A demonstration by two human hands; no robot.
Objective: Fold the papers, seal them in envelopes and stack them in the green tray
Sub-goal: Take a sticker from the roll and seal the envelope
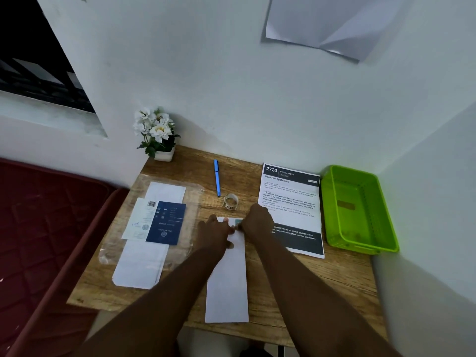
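A long white envelope (pixel 228 284) lies lengthwise on the wooden desk (pixel 322 274), its far end under both hands. My left hand (pixel 215 233) rests on the envelope's far left part with its thumb on the paper. My right hand (pixel 256 220) meets it at the far right corner, fingers curled and pinching at the envelope's end, where a small green mark (pixel 238 222) shows. The green tray (pixel 358 210) stands at the right edge of the desk; no envelopes show in it. Another white envelope (pixel 140 266) lies at the left.
A printed instruction sheet (pixel 293 202) lies between the envelope and the tray. A clear plastic sleeve (pixel 123 228) at the left holds a blue booklet (pixel 166 222) and white sheets. A blue pen (pixel 217 177), a tape roll (pixel 231 201) and a flower pot (pixel 163 153) stand farther back.
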